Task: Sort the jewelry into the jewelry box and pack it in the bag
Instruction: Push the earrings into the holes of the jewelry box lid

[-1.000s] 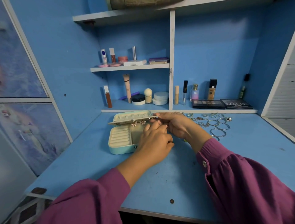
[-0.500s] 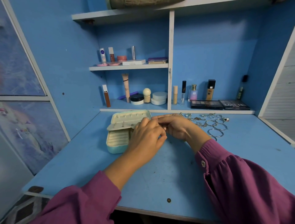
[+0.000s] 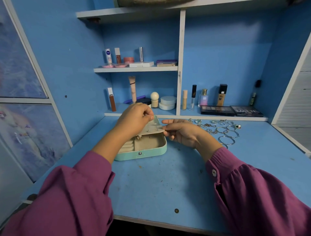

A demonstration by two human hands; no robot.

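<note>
- A blue desk (image 3: 151, 185) with white-edged shelves (image 3: 136, 69) fills the frame.
- On the upper shelf: a white Nivea tube (image 3: 108, 56), a pink jar (image 3: 128, 59) and a flat white box (image 3: 141, 64).
- Below stand a tall beige tube (image 3: 132, 88), round white jars (image 3: 167, 102), a perfume bottle (image 3: 203, 97) and two dark eyeshadow palettes (image 3: 231, 110).

Left hand (image 3: 134, 120) hides jewelry box (image 3: 143, 154) back-left corner, whatever its fingertips pinch too small to tell, top-shelf bag (image 3: 151, 2) cut off by edge.
</note>
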